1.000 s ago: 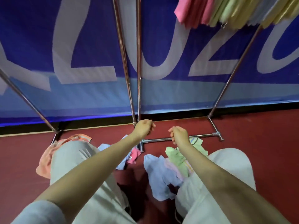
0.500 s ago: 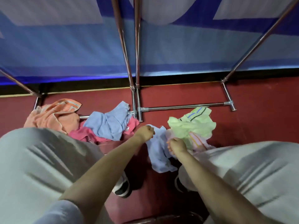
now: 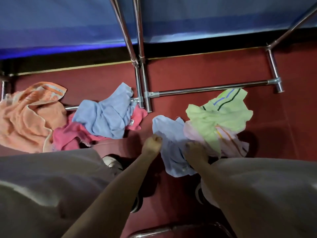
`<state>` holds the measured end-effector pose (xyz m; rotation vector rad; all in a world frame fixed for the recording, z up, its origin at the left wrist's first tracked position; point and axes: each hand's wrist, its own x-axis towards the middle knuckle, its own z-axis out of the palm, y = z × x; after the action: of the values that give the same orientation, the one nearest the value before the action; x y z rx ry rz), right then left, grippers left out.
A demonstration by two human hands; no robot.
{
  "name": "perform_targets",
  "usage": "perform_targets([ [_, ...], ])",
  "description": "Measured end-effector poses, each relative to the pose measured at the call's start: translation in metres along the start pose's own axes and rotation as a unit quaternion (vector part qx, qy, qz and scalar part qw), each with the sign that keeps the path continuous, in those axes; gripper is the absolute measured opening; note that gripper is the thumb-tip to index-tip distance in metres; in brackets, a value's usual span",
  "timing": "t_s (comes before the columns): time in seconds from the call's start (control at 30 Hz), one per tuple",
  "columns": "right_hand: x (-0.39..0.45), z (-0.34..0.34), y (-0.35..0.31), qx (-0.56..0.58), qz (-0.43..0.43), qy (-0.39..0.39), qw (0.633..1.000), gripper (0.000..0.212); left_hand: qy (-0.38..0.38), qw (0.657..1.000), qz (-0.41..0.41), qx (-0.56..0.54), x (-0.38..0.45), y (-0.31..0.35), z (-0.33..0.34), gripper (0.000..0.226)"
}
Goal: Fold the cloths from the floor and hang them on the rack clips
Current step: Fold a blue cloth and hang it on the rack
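**Both hands on the pale blue cloth, low on the red floor**

Lay crumpled on the floor between the two knees: a pale blue cloth, thin and soft, creased into loose folds. Gripped at its left edge by the left hand, fingers curled round the fabric; gripped at its right side by the right hand, fingers bunched into the cloth, exact pinch hard to make out.

Touched on the right by a pale pink cloth with thin coloured stripes, itself partly covered by a light green cloth bearing dark and blue lines near its far corner. Bare floor between this heap and the next.

Further left, a second blue cloth draped over a pink cloth, and beside those a thick orange towel, terry-textured, near the floor's left edge.

Behind the cloths, shiny metal tubes of the rack base, one heap on either side of the paired uprights. Beyond, a blue banner along the floor's far edge.
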<state>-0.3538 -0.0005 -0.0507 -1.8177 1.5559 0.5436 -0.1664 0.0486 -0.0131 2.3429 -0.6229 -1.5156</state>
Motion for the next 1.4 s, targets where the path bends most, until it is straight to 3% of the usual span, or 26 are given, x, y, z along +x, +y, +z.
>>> perform_targets([
  [0.13, 0.011, 0.001, 0.001, -0.034, -0.027, 0.015, 0.999, 0.031, 0.01, 1.0, 0.006, -0.028, 0.011, -0.006, 0.013, 0.028],
  [0.27, 0.009, -0.019, -0.015, 0.093, -0.024, 0.0, 0.995, 0.043, -0.001, 0.999, 0.039, -0.009, 0.01, 0.006, 0.018, 0.028],
  [0.33, 0.003, -0.033, -0.029, 0.177, 0.009, -0.031, 0.984, 0.034, 0.002, 0.998, 0.061, -0.013, 0.006, 0.019, 0.018, 0.031],
  [0.47, -0.016, -0.074, -0.061, 0.291, -0.038, -0.021, 0.956, 0.019, -0.002, 0.996, 0.085, -0.032, -0.01, 0.056, 0.006, 0.029],
  [0.53, -0.027, -0.092, -0.075, 0.298, -0.076, 0.011, 0.951, 0.014, 0.01, 0.995, 0.078, -0.068, -0.019, 0.074, -0.005, 0.031],
  [0.7, -0.07, -0.138, -0.094, 0.269, -0.144, 0.034, 0.952, 0.036, 0.024, 0.984, 0.115, -0.137, -0.052, 0.103, -0.04, 0.028],
  [0.9, -0.154, -0.199, -0.103, 0.253, -0.254, 0.081, 0.93, 0.023, -0.019, 0.966, 0.203, -0.159, -0.14, 0.116, -0.074, 0.033],
  [1.03, -0.212, -0.218, -0.101, 0.251, -0.325, 0.095, 0.907, 0.025, -0.043, 0.955, 0.246, -0.161, -0.19, 0.107, -0.075, 0.03],
  [1.27, -0.257, -0.218, -0.076, 0.286, -0.336, 0.178, 0.88, 0.03, -0.011, 0.94, 0.312, -0.136, -0.256, 0.084, -0.079, 0.041],
  [1.4, -0.264, -0.207, -0.075, 0.191, -0.353, 0.175, 0.899, 0.023, 0.04, 0.923, 0.359, -0.132, -0.276, 0.062, -0.102, 0.038],
])
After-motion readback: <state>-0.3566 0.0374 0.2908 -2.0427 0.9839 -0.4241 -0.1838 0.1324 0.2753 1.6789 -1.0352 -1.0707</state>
